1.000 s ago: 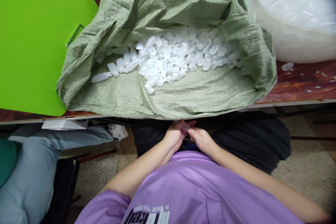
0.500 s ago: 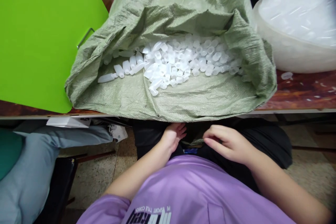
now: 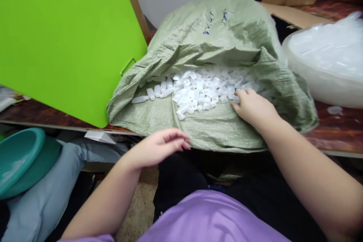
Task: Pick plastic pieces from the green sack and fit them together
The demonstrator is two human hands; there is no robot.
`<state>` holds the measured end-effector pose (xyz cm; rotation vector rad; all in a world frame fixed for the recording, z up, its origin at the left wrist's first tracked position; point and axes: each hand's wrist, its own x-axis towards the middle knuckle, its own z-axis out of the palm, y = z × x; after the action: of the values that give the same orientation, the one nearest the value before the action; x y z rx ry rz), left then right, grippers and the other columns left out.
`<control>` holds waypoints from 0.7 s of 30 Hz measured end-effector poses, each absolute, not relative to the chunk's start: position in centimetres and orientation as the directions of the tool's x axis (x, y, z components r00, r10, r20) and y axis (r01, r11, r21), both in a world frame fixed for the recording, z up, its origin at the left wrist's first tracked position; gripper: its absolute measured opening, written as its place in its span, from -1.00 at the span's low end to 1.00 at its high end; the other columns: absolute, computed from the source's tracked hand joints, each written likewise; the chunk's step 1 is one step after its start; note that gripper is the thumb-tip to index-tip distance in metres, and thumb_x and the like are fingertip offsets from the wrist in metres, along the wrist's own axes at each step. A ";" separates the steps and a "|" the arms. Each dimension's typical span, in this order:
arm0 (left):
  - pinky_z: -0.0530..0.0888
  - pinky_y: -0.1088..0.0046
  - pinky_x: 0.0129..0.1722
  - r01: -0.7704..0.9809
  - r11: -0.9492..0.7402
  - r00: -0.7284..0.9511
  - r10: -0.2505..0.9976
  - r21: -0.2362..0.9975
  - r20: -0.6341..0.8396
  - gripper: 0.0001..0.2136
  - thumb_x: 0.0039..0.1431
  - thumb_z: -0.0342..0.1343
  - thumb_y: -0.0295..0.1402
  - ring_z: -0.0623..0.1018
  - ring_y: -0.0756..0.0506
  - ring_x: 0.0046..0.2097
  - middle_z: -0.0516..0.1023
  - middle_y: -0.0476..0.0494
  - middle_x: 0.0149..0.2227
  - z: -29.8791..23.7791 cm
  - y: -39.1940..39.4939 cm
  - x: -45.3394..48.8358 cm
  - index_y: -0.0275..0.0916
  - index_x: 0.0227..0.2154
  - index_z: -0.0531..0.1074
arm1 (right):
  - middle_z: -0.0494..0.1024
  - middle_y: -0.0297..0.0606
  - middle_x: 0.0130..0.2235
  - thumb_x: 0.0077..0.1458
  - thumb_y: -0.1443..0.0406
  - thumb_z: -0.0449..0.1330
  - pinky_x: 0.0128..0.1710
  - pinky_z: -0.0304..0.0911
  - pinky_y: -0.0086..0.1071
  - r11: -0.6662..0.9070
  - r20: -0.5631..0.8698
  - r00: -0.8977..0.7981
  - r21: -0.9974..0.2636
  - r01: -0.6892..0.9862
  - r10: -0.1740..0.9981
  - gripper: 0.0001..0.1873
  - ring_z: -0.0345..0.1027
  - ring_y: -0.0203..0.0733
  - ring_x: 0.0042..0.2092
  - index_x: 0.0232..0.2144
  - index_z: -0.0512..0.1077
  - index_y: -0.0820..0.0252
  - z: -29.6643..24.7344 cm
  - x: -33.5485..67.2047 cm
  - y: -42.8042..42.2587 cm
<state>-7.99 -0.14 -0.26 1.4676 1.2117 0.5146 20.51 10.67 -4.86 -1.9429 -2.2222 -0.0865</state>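
Observation:
An open green woven sack (image 3: 215, 41) lies on the table, with a heap of several small white plastic caps and tubes (image 3: 198, 89) in its mouth. My right hand (image 3: 252, 107) reaches into the sack, its fingers curled down onto the caps at the heap's right edge; what they hold is hidden. My left hand (image 3: 159, 147) hovers palm down at the sack's near edge, fingers loosely stretched, holding nothing.
A bright green board (image 3: 65, 38) stands at the left on the brown table (image 3: 337, 136). A large white bowl covered with clear plastic (image 3: 326, 68) sits at the right, one loose cap (image 3: 334, 110) beside it. A teal basin (image 3: 19, 159) and grey cloth lie lower left.
Both hands left my lap, where they were together. My right hand rose and reached into the sack onto the caps; my left hand lifted to the sack's near edge. The view tilted upward.

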 end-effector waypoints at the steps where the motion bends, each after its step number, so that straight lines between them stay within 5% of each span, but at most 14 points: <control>1: 0.44 0.37 -0.18 0.472 0.073 0.241 0.948 0.879 -0.208 -0.78 0.12 0.01 -0.27 0.53 -0.12 -0.21 0.56 -0.18 -0.27 0.0 1.1 -9.0 -0.20 -0.23 0.47 | 0.39 0.00 -0.21 0.10 0.15 -0.01 -0.42 0.19 -0.23 0.144 0.180 -0.128 -0.077 0.987 0.975 -0.61 0.35 -0.02 -0.34 -0.12 0.34 0.29 -5.1 20.4 10.8; 3: 0.41 0.33 -0.11 0.703 -0.001 -0.013 1.000 0.711 0.014 -0.76 0.14 -0.03 -0.27 0.51 -0.13 -0.16 0.54 -0.17 -0.21 0.3 4.1 -11.3 -0.21 -0.20 0.44 | 0.39 -0.01 -0.21 0.11 0.16 -0.03 -0.41 0.20 -0.22 0.156 0.188 -0.139 -0.078 0.985 0.972 -0.63 0.36 -0.01 -0.33 -0.13 0.34 0.28 -5.3 20.4 10.7; 5: 0.35 0.26 -0.03 0.912 0.047 -0.101 0.989 0.408 0.111 -0.71 0.13 -0.06 -0.30 0.46 -0.17 -0.06 0.46 -0.21 -0.07 0.4 7.3 -13.3 -0.23 -0.11 0.39 | 0.39 -0.04 -0.22 0.11 0.15 -0.02 -0.38 0.22 -0.21 0.177 0.209 -0.153 -0.100 0.979 0.966 -0.63 0.36 -0.01 -0.31 -0.14 0.35 0.28 -5.5 20.8 10.1; 9: 0.38 0.23 -0.09 0.978 0.189 -0.201 0.969 -0.092 -0.141 -0.54 0.10 -0.07 -0.39 0.42 -0.27 0.01 0.33 -0.38 0.07 1.1 11.8 -15.7 -0.26 0.11 0.18 | 0.39 -0.11 -0.25 0.13 0.11 -0.03 -0.27 0.26 -0.25 0.290 0.278 -0.218 -0.253 0.923 0.936 -0.59 0.35 -0.14 -0.32 -0.11 0.36 0.26 -6.1 21.9 7.3; 12: 0.40 0.22 -0.16 0.968 0.140 -0.195 0.942 -0.208 -0.274 -0.49 0.02 -0.03 -0.48 0.45 -0.31 -0.04 0.33 -0.43 0.06 1.3 13.2 -16.5 -0.23 0.11 0.19 | 0.38 -0.18 -0.25 0.13 0.05 -0.03 -0.26 0.28 -0.29 0.347 0.311 -0.231 -0.397 0.850 0.922 -0.58 0.36 -0.19 -0.34 -0.12 0.37 0.17 -7.3 22.6 4.7; 18: 0.39 0.30 -0.18 0.959 0.016 -0.093 0.961 -0.284 -0.261 -0.69 0.03 -0.06 -0.51 0.48 -0.24 -0.12 0.46 -0.39 -0.12 -0.1 14.3 -17.6 -0.33 -0.12 0.37 | 0.39 -0.19 -0.26 0.08 0.03 0.03 -0.25 0.29 -0.32 0.369 0.413 -0.152 -0.517 0.773 0.898 -0.58 0.36 -0.18 -0.31 -0.12 0.37 0.16 -9.1 22.7 2.7; 21: 0.37 0.30 -0.15 0.948 -0.038 -0.025 0.981 -0.317 -0.194 -0.67 0.08 -0.13 -0.53 0.46 -0.23 -0.10 0.43 -0.38 -0.10 -0.7 14.5 -18.1 -0.34 -0.08 0.32 | 0.39 -0.19 -0.24 0.08 0.03 0.04 -0.26 0.29 -0.33 0.371 0.429 -0.136 -0.532 0.761 0.893 -0.59 0.35 -0.19 -0.31 -0.14 0.38 0.15 -9.2 22.5 2.8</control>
<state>-18.06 14.50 -0.72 2.2535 2.2380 -0.5943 22.48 2.80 -9.22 -1.4289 -1.9318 0.2405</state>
